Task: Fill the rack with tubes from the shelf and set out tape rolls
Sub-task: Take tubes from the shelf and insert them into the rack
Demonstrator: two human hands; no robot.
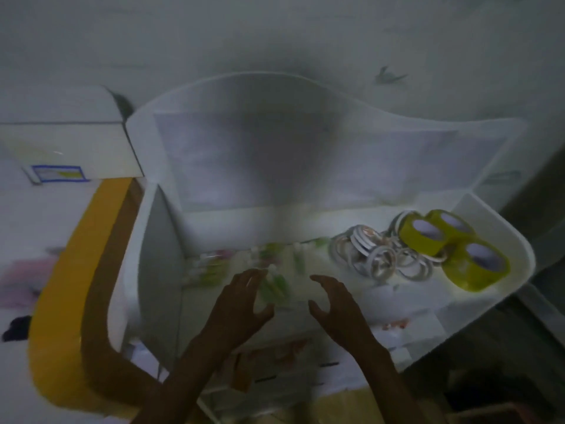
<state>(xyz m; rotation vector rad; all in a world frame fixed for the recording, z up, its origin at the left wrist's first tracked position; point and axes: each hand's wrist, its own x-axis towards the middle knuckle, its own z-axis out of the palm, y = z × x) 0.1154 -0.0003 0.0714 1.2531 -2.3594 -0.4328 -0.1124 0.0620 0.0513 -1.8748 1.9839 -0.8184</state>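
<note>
A white shelf tray (501,228) holds a blurred heap of small tubes (244,261) with green and pink marks at its left and middle. On its right lie several thin white tape rolls (382,255) and three yellow tape rolls (452,243). My left hand (241,304) hovers over the near edge of the tube heap, fingers spread and lightly bent. My right hand (336,304) is beside it, a short gap between them, fingers also loosely bent. Neither hand holds anything. No rack is in view.
The shelf has a tall white back wall (275,142) and a side panel (159,264). A white box with a blue-edged label (58,172) stands at the left. A yellow band (70,270) runs down the left. Lower shelf levels (290,356) hold blurred items.
</note>
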